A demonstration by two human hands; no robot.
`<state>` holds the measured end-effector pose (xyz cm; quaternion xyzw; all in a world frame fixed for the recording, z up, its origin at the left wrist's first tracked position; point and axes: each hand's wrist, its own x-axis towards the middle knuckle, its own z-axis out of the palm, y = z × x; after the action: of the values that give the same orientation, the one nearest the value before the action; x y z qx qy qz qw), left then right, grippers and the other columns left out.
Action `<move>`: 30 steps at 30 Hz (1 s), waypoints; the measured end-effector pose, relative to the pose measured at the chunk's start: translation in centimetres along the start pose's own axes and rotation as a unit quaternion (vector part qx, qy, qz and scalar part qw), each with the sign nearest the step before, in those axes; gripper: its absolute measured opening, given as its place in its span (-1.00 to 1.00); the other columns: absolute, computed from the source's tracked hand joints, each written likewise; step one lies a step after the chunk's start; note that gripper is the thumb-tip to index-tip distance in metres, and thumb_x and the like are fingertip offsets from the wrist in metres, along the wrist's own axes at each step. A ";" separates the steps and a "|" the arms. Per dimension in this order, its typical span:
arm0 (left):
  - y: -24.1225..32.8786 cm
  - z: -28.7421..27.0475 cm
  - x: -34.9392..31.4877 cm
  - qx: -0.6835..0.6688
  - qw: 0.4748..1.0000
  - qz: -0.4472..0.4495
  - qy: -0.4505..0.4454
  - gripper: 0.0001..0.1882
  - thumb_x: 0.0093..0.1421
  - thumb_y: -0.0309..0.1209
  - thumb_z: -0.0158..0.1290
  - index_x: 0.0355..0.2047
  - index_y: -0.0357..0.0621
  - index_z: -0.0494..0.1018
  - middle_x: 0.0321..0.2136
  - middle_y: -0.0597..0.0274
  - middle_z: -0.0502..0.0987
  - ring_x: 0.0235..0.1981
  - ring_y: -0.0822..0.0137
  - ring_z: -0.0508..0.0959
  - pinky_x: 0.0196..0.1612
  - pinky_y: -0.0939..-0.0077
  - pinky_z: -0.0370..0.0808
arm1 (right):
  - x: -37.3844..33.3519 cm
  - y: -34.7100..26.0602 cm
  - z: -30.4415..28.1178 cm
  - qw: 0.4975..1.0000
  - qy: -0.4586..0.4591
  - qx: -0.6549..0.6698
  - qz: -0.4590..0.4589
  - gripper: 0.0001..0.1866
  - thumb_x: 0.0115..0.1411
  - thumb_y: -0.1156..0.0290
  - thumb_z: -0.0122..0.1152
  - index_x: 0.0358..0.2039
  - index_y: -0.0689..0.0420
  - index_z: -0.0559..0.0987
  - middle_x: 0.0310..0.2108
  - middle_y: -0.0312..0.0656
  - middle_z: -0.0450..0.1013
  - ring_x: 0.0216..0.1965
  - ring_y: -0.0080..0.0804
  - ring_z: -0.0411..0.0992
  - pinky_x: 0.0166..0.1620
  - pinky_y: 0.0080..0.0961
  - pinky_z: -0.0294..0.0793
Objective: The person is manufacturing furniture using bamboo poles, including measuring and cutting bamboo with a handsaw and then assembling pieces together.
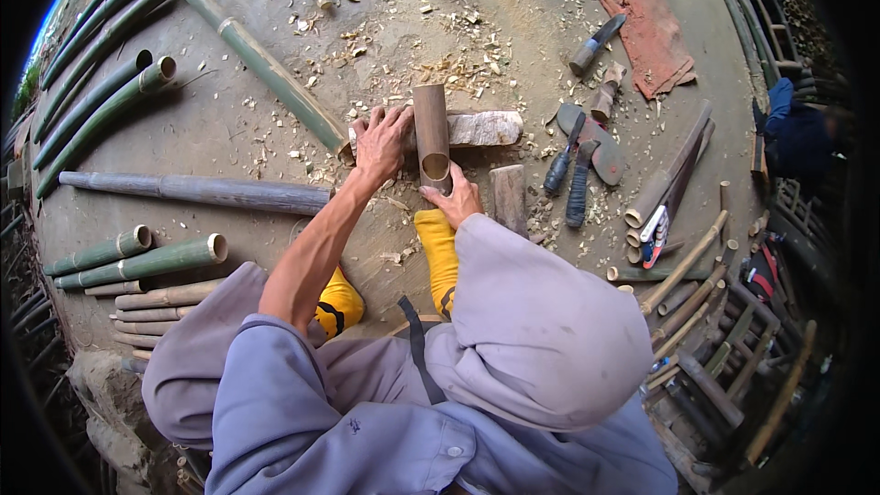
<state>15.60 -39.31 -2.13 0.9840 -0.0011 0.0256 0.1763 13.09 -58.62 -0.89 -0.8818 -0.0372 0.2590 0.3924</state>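
Observation:
A brown bamboo tube (431,128), its near end cut at a slant to show the hollow, lies across a pale, rough wooden block (486,128). My right hand (458,197) is closed around the tube's near end, thumb by the slanted opening. To the left of the tube, my left hand (380,142) grips the block from above, fingers bent over its far edge. Part of the block is hidden under that hand and the tube. Just right of my right hand stands a short wooden stump (509,197).
Right of the block lie dark-handled blades (576,185), a knife (598,44) and a folding saw (654,234). A reddish cloth (637,18) is beyond. Green bamboo poles (266,69) and a greyish pole (197,191) lie left. Wood chips (458,64) litter the ground ahead.

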 end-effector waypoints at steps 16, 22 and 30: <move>0.2 -0.4 0.0 -0.017 0.999 -0.037 -0.006 -0.52 0.11 -0.45 -0.02 0.08 0.20 0.31 -0.01 0.42 0.43 -0.03 0.23 0.37 -0.10 0.14 0.16 | 0.4 0.4 -0.3 0.999 -0.031 0.000 -0.021 -0.20 -0.10 -0.01 0.36 0.13 0.02 0.30 -0.18 0.11 0.49 -0.11 0.10 0.45 -0.01 -0.15 0.40; 0.3 -0.3 0.7 -0.001 0.999 -0.035 -0.014 -0.58 0.20 -0.36 -0.08 0.09 0.16 0.32 0.02 0.42 0.43 -0.05 0.26 0.39 -0.11 0.16 0.17 | -2.1 2.4 0.3 0.998 -0.052 0.013 0.016 -0.12 -0.10 -0.06 0.35 0.20 -0.01 0.23 -0.02 0.07 0.41 0.02 0.10 0.36 0.06 -0.19 0.35; 0.6 -2.5 -1.0 -0.172 0.978 -0.043 0.106 -0.47 -0.02 -0.46 0.10 0.03 -0.03 0.36 -0.10 0.24 0.46 -0.05 0.26 0.41 0.00 0.26 0.27 | -3.8 -0.2 -3.4 0.996 0.000 0.038 0.086 -0.35 -0.02 0.12 0.37 0.06 0.12 0.42 -0.27 -0.07 0.52 -0.38 -0.35 0.50 -0.30 -0.42 0.49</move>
<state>14.46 -38.98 0.36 0.9296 0.0559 0.1220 0.3433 11.52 -61.83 2.75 -0.8663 0.0485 0.2930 0.4018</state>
